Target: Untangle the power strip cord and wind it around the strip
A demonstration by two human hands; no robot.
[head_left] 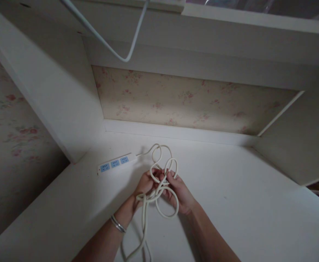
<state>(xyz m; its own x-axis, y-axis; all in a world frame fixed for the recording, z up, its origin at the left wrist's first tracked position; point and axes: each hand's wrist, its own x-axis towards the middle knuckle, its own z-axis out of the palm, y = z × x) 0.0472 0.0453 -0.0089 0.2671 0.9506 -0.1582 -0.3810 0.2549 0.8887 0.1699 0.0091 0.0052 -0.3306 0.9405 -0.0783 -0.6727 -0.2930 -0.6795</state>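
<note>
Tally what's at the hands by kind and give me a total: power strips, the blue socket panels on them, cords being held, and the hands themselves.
Power strip: 1
Blue socket panels: 3
Tangled cord: 1
Left hand and right hand: 2
Total: 7, counting the panels separately from their strip

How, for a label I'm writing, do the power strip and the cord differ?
The power strip is straight; the cord loops. The strip lies on the white surface, while the left hand and right hand hold the cord. The strip has blue socket panels; the cord is plain. Both are whitish.
</note>
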